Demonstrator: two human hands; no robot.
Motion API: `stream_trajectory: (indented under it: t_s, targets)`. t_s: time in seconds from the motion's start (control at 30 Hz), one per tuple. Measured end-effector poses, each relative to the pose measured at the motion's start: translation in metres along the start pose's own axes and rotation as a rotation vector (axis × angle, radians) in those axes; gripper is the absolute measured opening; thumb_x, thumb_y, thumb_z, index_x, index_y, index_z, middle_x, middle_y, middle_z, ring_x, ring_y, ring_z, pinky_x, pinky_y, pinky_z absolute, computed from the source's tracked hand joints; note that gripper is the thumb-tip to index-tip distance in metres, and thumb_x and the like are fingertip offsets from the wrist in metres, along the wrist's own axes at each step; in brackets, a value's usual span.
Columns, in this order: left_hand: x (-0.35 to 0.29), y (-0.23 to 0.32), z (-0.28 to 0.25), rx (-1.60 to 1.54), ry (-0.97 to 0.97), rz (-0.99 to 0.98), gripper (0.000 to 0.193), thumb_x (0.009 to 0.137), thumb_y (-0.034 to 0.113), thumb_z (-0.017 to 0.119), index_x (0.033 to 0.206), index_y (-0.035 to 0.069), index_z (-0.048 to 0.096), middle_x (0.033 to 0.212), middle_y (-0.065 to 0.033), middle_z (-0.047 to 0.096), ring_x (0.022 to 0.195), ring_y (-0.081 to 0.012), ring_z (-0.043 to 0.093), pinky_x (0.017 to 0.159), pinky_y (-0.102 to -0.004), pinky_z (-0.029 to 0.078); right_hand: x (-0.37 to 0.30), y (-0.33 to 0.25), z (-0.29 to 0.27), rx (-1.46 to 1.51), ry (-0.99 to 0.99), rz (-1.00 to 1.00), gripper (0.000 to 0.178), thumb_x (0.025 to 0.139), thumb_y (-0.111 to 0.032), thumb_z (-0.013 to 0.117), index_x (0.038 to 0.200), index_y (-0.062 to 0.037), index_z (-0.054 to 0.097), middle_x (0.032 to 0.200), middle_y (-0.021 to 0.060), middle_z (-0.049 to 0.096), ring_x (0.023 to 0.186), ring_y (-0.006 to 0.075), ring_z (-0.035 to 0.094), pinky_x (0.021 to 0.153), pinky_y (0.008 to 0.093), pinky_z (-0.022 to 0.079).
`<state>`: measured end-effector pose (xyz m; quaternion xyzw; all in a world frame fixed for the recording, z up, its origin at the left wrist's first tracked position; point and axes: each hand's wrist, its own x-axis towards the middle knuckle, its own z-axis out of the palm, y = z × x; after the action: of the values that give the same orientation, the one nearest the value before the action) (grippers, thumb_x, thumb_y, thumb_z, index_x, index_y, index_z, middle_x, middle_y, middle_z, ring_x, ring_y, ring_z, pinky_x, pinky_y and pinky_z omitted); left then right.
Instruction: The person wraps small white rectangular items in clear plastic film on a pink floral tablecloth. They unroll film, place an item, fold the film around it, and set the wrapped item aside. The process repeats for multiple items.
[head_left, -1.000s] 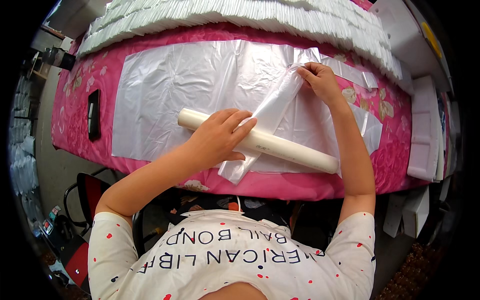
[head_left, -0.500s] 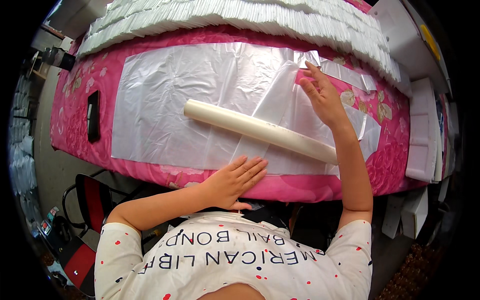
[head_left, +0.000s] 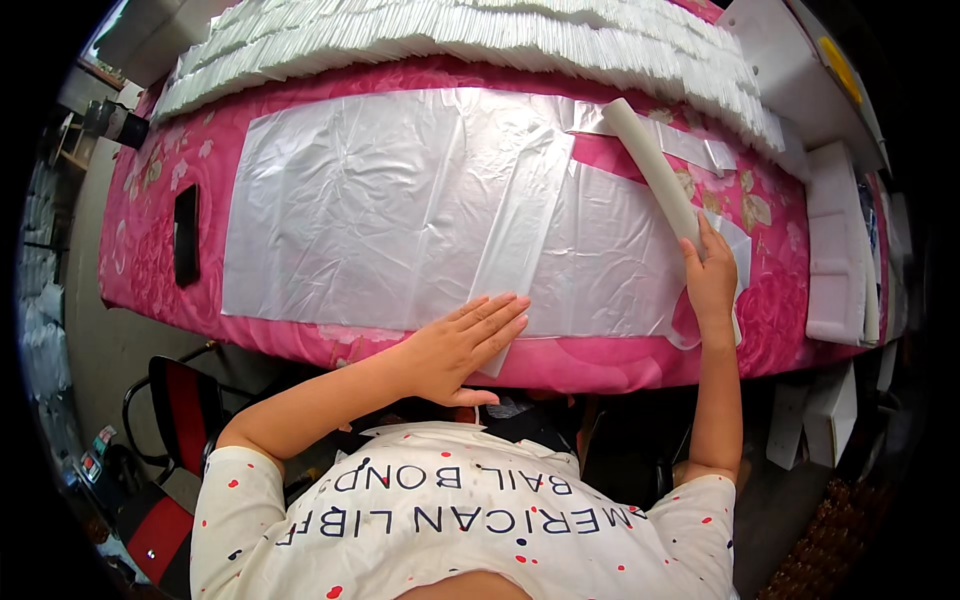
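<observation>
A large translucent white plastic sheet [head_left: 340,220] is spread over the table, with a folded strip [head_left: 525,225] running across it. On the near edge of that strip lies my left hand [head_left: 465,345], fingers stretched out flat and holding nothing. My right hand [head_left: 710,285] grips a long off-white tube [head_left: 650,160], which stretches along the sheet's right end from near the table's front to its far side. The palm hides part of the tube. Beyond the sheet's right corner is a shiny silvery strip [head_left: 680,147].
Pink flowered cloth [head_left: 140,250] covers the table. A dark phone [head_left: 187,235] lies at the left, a black cylindrical object [head_left: 118,122] at the far left corner. Stacked white folded sheets [head_left: 450,35] line the back. White foam boxes [head_left: 835,250] stand right; a red-and-black chair [head_left: 185,395] is lower left.
My right hand has come down and taken hold of the tube. The tube has swung from lying across the sheet to its right end. My left hand has barely moved.
</observation>
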<state>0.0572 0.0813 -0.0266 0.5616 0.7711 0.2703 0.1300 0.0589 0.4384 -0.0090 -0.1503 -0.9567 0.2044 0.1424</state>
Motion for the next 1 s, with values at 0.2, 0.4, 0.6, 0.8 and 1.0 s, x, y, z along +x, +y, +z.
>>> stream_trajectory:
  t_s: [0.2,0.4,0.6,0.8,1.0]
  targets:
    - [-0.008,0.005,0.014,0.218,-0.144,-0.014,0.082,0.075,0.044,0.059,0.136,-0.002,0.031,0.145,-0.0176,0.025,0.137,-0.0299,0.02,0.111,-0.0436,0.014,-0.051,-0.064,-0.002,0.193,-0.334,-0.448,0.049,0.071,-0.009,0.067,0.118,-0.0069,0.056,0.109,0.0118,0.06,0.098,0.0298,0.055,0.087,0.0392,0.041]
    - [-0.011,0.022,0.04,0.535,-0.053,-0.082,0.07,0.074,0.025,0.055,0.136,0.001,0.033,0.145,-0.0156,0.027,0.136,-0.0287,0.024,0.11,-0.0441,0.015,-0.03,-0.097,0.028,0.134,-0.267,-0.663,0.047,0.067,-0.007,0.068,0.113,-0.0094,0.059,0.105,0.0077,0.06,0.096,0.0258,0.055,0.088,0.0395,0.039]
    - [-0.013,0.019,0.028,0.369,-0.038,0.016,0.055,0.081,0.015,0.045,0.134,0.002,0.037,0.142,-0.0158,0.032,0.132,-0.027,0.03,0.107,-0.0408,0.027,0.061,-0.097,0.071,0.099,-0.119,-0.631,0.045,0.072,-0.009,0.067,0.116,-0.0106,0.058,0.109,0.0065,0.06,0.105,0.027,0.051,0.094,0.0388,0.038]
    - [-0.03,0.006,0.009,0.152,-0.014,0.133,0.043,0.081,0.015,0.048,0.12,-0.002,0.048,0.131,-0.0144,0.044,0.12,-0.0264,0.044,0.102,-0.0382,0.036,0.055,-0.114,0.07,0.206,-0.09,-0.734,0.046,0.069,0.003,0.06,0.114,-0.0073,0.058,0.12,0.0103,0.055,0.118,0.0311,0.044,0.098,0.0393,0.038]
    - [-0.03,0.0,0.004,0.022,0.107,0.204,0.037,0.08,0.013,0.053,0.114,-0.001,0.054,0.123,-0.0145,0.053,0.112,-0.027,0.052,0.095,-0.0365,0.044,-0.043,-0.122,0.045,0.348,-0.649,-0.885,0.05,0.064,0.005,0.054,0.113,-0.0033,0.056,0.121,0.0114,0.054,0.118,0.0314,0.045,0.098,0.0378,0.039]
